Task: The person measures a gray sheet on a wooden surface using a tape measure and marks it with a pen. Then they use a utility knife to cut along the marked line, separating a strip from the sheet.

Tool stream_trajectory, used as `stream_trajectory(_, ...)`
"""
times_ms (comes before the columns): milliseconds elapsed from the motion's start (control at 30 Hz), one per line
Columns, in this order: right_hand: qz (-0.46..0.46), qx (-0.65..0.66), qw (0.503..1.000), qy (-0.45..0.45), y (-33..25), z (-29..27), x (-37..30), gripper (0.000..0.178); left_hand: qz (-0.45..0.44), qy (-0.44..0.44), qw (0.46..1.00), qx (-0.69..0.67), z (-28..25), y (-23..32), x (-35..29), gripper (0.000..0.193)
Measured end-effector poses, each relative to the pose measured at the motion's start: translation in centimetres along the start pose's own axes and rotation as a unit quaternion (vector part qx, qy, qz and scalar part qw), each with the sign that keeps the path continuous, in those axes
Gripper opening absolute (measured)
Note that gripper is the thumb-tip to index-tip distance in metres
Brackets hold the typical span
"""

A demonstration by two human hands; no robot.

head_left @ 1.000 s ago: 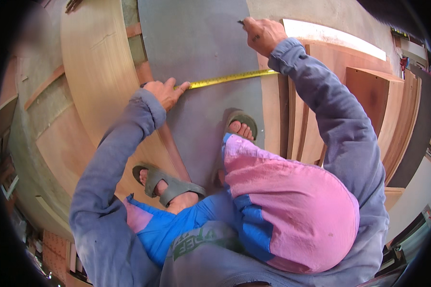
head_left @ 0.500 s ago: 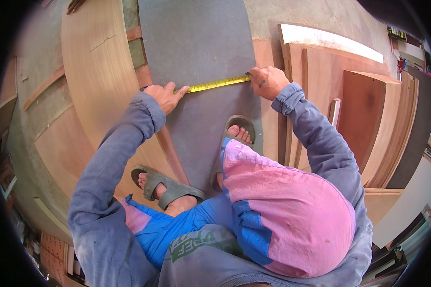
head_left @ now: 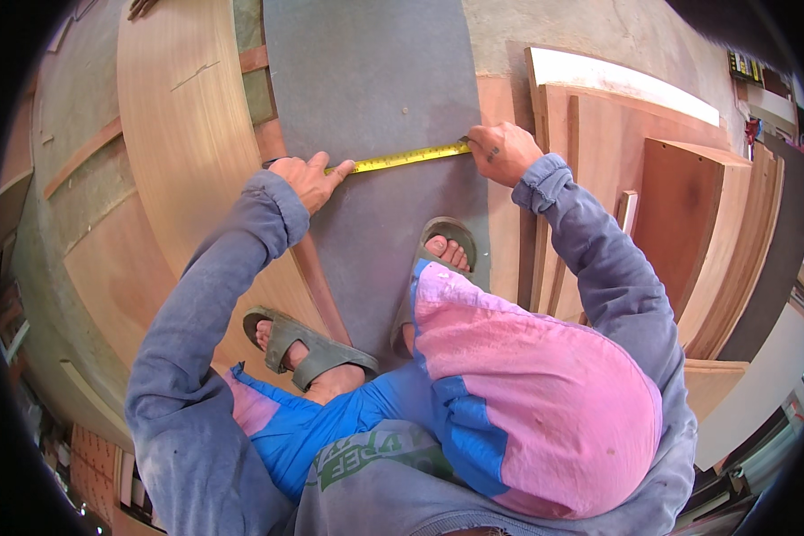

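Note:
A yellow tape measure stretches across a long grey board, slanting slightly up to the right. At the board's left edge, my left hand is closed on one end of the tape, thumb and forefinger along the blade. My right hand grips the other end near the board's right edge, its fingers curled. A small dark tip pokes out beside the right fingers; what it belongs to is hidden. The tape's case cannot be made out.
Left of the grey board lies a long light wood panel. Wooden panels and a reddish-brown box-like piece stand to the right. My sandalled feet rest on the grey board and light panel. Wood strips lie on the concrete floor.
Both hands keep their hold on the tape, which stays stretched over the board. The whole view has shifted very slightly.

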State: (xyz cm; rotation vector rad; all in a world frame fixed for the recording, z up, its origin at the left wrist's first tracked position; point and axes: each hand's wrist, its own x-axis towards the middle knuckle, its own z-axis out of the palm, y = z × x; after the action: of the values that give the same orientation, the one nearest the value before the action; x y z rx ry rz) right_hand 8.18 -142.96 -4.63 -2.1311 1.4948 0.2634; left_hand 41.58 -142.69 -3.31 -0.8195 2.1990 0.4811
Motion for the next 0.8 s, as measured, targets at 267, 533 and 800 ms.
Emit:
stream_trajectory(267,0.005,-0.032,0.999,0.023,-0.3,0.6,0.2,0.015,-0.003,0.013,1.0,0.004,0.2,0.1,-0.1,0.071)
stream_trajectory(533,0.095,-0.077,0.987,0.104,0.3,-2.0,1.5,0.013,0.005,0.071,0.997,0.019,1.2,-0.1,0.0,0.071)
stream_trajectory(800,-0.068,0.07,0.988,0.116,-1.5,3.4,0.8,0.012,0.007,0.056,0.998,0.026,1.5,-0.3,0.3,0.069)
